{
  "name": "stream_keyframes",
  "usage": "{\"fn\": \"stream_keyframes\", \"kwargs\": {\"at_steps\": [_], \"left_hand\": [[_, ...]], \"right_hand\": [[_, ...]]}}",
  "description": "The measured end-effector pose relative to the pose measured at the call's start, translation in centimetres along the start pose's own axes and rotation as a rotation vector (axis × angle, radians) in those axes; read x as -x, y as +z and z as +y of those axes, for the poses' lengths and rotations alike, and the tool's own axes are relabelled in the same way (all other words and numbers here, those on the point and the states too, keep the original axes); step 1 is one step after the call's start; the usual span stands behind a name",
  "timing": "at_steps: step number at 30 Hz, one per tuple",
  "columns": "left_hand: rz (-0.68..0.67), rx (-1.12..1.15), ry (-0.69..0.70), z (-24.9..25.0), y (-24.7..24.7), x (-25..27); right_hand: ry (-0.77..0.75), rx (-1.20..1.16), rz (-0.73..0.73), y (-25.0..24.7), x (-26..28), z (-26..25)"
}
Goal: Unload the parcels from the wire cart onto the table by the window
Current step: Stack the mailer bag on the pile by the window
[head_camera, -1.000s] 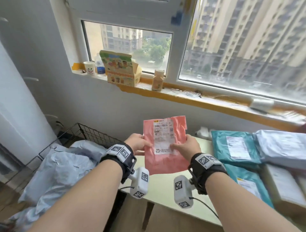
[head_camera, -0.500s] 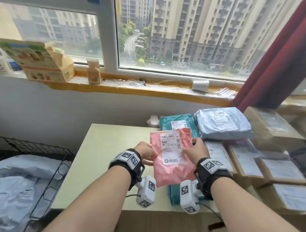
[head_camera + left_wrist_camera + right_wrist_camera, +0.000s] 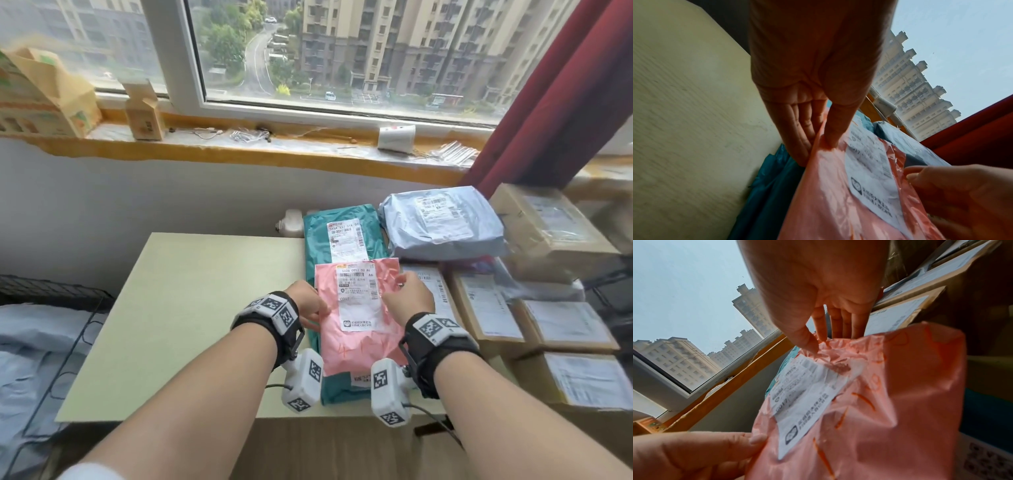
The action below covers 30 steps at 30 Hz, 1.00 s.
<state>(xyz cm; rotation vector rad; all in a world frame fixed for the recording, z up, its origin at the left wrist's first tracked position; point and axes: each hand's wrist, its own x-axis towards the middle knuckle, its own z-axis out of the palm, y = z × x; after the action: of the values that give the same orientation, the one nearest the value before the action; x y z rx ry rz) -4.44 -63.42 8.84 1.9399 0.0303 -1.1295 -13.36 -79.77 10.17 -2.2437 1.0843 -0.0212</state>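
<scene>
A pink plastic parcel [image 3: 356, 342] with a white label hangs just above a teal parcel [image 3: 342, 236] on the pale table [image 3: 191, 308]. My left hand [image 3: 308, 305] pinches its left edge, thumb on top and fingers underneath, as the left wrist view shows on the pink parcel [image 3: 838, 203]. My right hand [image 3: 407, 298] pinches the right edge, seen in the right wrist view on the pink parcel [image 3: 890, 402]. The black wire cart [image 3: 51, 298] at the far left holds grey-blue parcels [image 3: 30, 359].
A grey-blue parcel [image 3: 442, 222] lies behind and right of the pink one. Several brown cardboard boxes [image 3: 565, 325] with labels fill the table's right side. A windowsill [image 3: 239, 150] with cartons and a roll runs behind. A red curtain [image 3: 555, 102] hangs at right.
Both hands have carried the pink parcel from beside the cart to the right and lowered it over the teal parcel. The view has swung right and down.
</scene>
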Motion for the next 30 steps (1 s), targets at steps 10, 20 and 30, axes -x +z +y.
{"fn": "stream_keyframes", "kwargs": {"at_steps": [10, 20, 30], "left_hand": [[0.012, -0.147, 0.005, 0.1, 0.1, 0.2], [0.080, -0.176, 0.086, 0.3, -1.3, 2.1], [0.193, -0.188, 0.144, 0.2, -5.7, 5.9]], "right_hand": [[-0.042, 0.031, 0.058, -0.6, -0.8, -0.1], [-0.106, -0.020, 0.063, -1.1, 0.1, -1.4], [-0.217, -0.017, 0.044, -1.7, 1.9, -6.2]]}}
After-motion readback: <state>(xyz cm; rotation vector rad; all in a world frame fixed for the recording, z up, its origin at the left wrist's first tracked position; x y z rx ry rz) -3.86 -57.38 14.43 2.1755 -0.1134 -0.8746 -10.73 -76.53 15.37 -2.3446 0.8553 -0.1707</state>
